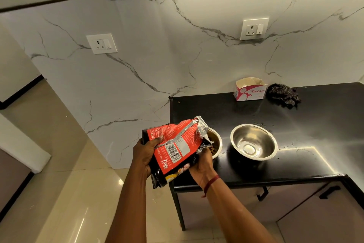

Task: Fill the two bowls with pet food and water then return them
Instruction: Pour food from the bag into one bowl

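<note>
A red and black pet food bag (173,148) is tilted with its torn silver mouth over the left steel bowl (216,141), which holds brown kibble and is partly hidden by the bag. My left hand (144,154) grips the bag's back end. My right hand (201,164) holds it from below near the mouth. A second steel bowl (254,142) stands empty to the right. Both bowls rest on the black countertop (295,120).
A small open white and pink carton (250,90) and a dark crumpled cloth (284,96) sit at the counter's back by the marble wall. Water droplets dot the counter. The counter's left edge drops to the tiled floor (69,193). Cabinet doors with black handles (263,193) are below.
</note>
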